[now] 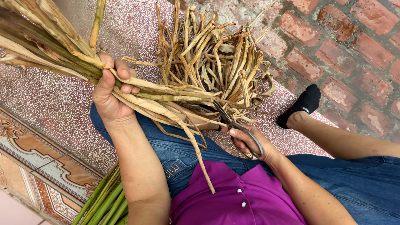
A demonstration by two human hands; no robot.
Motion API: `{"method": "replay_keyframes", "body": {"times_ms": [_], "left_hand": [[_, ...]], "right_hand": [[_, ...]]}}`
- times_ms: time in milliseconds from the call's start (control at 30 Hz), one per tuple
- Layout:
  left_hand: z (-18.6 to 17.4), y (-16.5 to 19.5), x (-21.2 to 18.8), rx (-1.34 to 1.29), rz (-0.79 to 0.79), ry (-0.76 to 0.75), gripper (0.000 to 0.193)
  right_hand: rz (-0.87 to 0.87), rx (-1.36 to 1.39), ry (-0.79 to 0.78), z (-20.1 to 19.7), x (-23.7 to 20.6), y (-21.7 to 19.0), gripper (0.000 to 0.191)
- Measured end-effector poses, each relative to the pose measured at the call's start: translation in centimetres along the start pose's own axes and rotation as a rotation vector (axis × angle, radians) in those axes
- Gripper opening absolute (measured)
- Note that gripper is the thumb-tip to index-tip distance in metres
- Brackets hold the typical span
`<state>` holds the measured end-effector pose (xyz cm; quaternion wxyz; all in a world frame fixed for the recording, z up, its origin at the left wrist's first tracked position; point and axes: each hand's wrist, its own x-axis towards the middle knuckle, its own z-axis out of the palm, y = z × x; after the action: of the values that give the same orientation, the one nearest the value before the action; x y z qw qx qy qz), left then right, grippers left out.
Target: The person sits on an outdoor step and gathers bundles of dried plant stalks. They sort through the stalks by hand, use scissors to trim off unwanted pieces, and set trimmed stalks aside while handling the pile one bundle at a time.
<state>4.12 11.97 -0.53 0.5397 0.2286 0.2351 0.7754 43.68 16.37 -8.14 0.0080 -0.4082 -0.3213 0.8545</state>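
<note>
Fingers of left hand wrapped tight round a big bundle of dry stalks, held across the lap over blue jeans. Pile of cut stalks lying past it on speckled floor. Right hand closed through scissors, blades poking into the bundle ends. Looks like trimming time; next snip needs blades lined up on one stalk, clear of fingers. Blade tips hidden under leaves. Green stalks cut off at bottom edge.
</note>
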Motion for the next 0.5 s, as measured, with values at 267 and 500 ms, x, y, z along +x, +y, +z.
{"method": "replay_keyframes", "body": {"times_ms": [267,500], "left_hand": [[-0.8,0.7,-0.1,-0.029,0.002,0.032,0.021],[-0.3,0.5,-0.1,-0.050,-0.035,-0.011,0.023]], "right_hand": [[0.041,-0.335,0.155,0.3,-1.9,-0.3,0.048],[-0.314,-1.272,0.524,-0.1,-1.5,-5.4,0.074]]}}
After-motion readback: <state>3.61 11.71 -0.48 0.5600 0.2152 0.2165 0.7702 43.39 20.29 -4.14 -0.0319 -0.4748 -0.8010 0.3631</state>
